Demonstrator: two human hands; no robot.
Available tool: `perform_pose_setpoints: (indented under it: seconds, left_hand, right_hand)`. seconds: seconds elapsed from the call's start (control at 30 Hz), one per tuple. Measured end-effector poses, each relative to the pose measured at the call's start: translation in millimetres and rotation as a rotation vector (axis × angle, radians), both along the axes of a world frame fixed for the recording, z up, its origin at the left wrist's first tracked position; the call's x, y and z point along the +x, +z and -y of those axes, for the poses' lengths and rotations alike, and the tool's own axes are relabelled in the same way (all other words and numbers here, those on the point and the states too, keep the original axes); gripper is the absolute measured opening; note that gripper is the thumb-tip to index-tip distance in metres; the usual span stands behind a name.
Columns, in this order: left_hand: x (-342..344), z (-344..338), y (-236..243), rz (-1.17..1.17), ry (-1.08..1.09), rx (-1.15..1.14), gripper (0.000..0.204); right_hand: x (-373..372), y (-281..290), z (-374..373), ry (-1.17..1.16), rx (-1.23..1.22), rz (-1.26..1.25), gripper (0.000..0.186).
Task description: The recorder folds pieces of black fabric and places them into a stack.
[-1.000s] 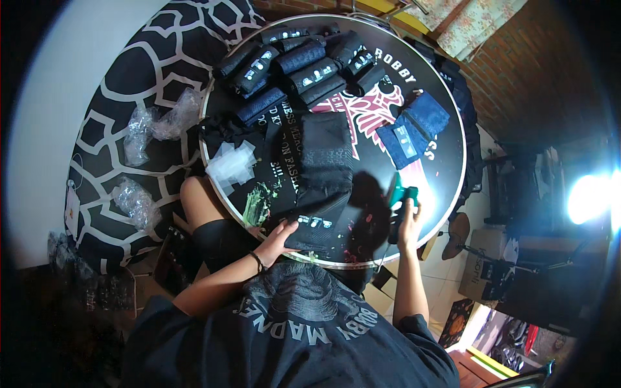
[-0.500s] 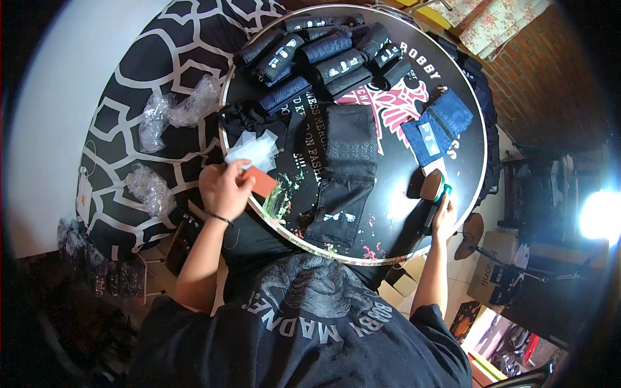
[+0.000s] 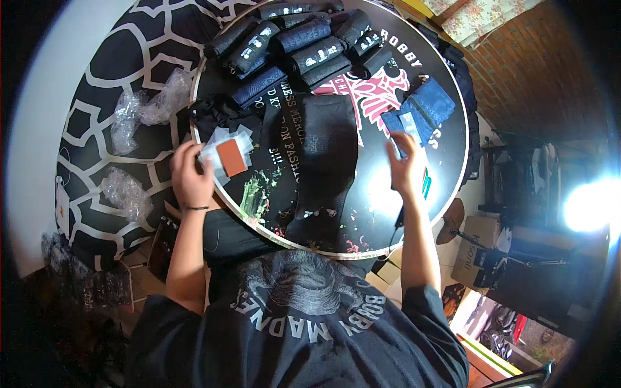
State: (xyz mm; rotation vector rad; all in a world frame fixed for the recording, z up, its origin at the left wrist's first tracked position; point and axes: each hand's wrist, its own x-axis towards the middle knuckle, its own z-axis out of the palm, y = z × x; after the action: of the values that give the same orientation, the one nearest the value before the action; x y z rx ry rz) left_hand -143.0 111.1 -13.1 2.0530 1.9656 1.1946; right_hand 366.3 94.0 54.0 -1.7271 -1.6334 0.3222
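My left hand (image 3: 193, 174) is at the table's left rim, fingers apart and holding nothing. Beside it an orange card (image 3: 232, 159) lies on a loose stack of whitish translucent sheets (image 3: 211, 151). My right hand (image 3: 407, 169) hovers at the right, fingers spread, near a folded blue cloth (image 3: 432, 103) with a pale transfer sheet (image 3: 409, 124) on it. Behind my right wrist shows the green handle (image 3: 426, 185) of a hand tool, mostly hidden. Between my hands a black cloth piece (image 3: 328, 155) lies flat, with small white prints at its near end.
Several rolled black and blue cloth pieces (image 3: 315, 35) are piled at the far side of the round table (image 3: 378, 216). A crumpled black cloth (image 3: 223, 115) lies at its left. Clear plastic wrap (image 3: 129, 194) sits on the patterned cover. A bright lamp (image 3: 592, 205) shines at the right.
My right hand has let go of the green-handled tool and moved up toward the blue cloth. My left hand has let go of the orange card, now on the sheets. The view has shifted.
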Motion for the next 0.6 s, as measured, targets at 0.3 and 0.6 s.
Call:
perform_pose_setpoints:
  seconds: [0.3, 0.6]
  left_hand:
    - [-151.4, 34.7, -161.4, 1.526, 0.462, -0.794, 0.065]
    - [-86.9, 32.1, -175.7, 1.803, 0.325, -0.913, 0.062]
  right_hand:
    - [-75.9, -21.4, -181.4, 0.526, -0.426, 0.324, 0.068]
    - [-67.8, -1.1, -194.1, 0.57, -0.721, 0.356, 0.07]
